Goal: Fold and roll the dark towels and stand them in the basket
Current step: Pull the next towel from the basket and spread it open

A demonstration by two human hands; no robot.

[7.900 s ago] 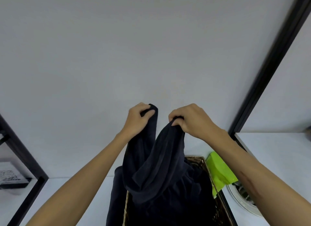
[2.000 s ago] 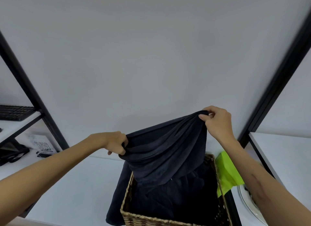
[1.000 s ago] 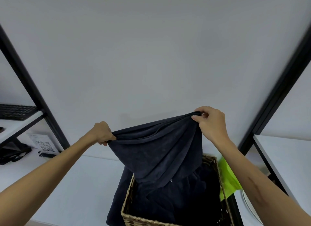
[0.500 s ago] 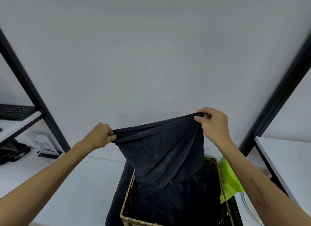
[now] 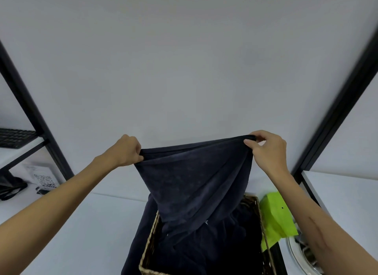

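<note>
Plain grey wall [image 5: 184, 59]; black shelf frames [image 5: 30, 111]; white tabletop [image 5: 92, 223].

Held towel [image 5: 194, 178]: dark navy, soft nap, top edge stretched level in the air, body narrowing downward into the basket.
Basket [image 5: 150, 242]: woven wicker, rectangular, open top, near centre on a white surface.
Other towels [image 5: 229, 248]: dark, crumpled inside the basket; one [image 5: 136, 238] drapes over its left wall.

Left hand [image 5: 124, 151]: bare; no ring, no glove
Right hand [image 5: 268, 150]: bare; no ring visible, no glove
Left forearm [image 5: 61, 197]: bare to the frame edge; no sleeve, no watch
Right forearm [image 5: 319, 229]: bare, no sleeve; a long darker mark runs along it
</note>
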